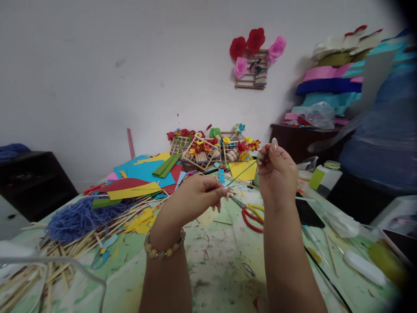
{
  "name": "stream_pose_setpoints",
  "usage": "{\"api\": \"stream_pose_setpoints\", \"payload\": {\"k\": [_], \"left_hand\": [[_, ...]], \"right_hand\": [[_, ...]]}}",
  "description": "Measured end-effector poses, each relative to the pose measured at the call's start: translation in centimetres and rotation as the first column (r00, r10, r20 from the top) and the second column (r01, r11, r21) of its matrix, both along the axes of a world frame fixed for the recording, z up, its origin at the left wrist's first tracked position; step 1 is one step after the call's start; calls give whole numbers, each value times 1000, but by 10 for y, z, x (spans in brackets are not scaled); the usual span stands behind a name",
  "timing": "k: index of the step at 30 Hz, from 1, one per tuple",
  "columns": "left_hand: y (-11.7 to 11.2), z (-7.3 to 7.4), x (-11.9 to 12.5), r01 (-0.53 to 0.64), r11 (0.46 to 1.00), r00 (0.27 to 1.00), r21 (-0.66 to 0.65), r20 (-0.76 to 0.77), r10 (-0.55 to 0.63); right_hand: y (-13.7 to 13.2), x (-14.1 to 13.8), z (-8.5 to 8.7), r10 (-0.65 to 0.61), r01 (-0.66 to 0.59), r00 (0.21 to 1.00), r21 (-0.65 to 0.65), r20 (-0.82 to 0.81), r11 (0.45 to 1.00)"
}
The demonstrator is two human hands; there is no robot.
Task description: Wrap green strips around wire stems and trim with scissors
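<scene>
Both my hands are raised over the table and pinch a thin green-wrapped stick [243, 170] that slants up to the right. My left hand [198, 195], with a bead bracelet on its wrist, grips the lower end between thumb and fingertips. My right hand [275, 171] is closed on the upper end, fingers curled round it. Below the hands lie red-and-yellow scissors [251, 214] on the paint-stained table [215, 265].
Coloured paper sheets [143, 176], blue yarn [76, 219] and several wooden sticks [65, 256] crowd the left. Small lattice frames with paper flowers [211, 150] stand at the back. A phone [308, 213], a glue bottle [327, 174] and a white case [365, 267] lie on the right.
</scene>
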State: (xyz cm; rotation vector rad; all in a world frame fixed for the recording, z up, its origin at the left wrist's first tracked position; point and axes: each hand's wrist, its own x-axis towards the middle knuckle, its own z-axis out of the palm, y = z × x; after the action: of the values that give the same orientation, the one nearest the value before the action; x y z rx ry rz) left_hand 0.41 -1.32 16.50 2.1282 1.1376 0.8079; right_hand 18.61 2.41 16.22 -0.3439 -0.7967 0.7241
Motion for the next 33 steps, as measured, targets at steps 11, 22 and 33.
{"api": "stream_pose_setpoints", "payload": {"k": [11, 22, 33], "left_hand": [[0, -1, 4, -5, 1000, 994, 3, 109, 4], [-1, 1, 8, -36, 995, 995, 97, 92, 28], [-1, 1, 6, -160, 971, 977, 180, 169, 130]], "right_hand": [[2, 5, 0, -108, 110, 993, 49, -37, 993], [0, 6, 1, -151, 153, 988, 61, -36, 986], [-2, -9, -2, -14, 12, 1000, 56, 28, 998]]}}
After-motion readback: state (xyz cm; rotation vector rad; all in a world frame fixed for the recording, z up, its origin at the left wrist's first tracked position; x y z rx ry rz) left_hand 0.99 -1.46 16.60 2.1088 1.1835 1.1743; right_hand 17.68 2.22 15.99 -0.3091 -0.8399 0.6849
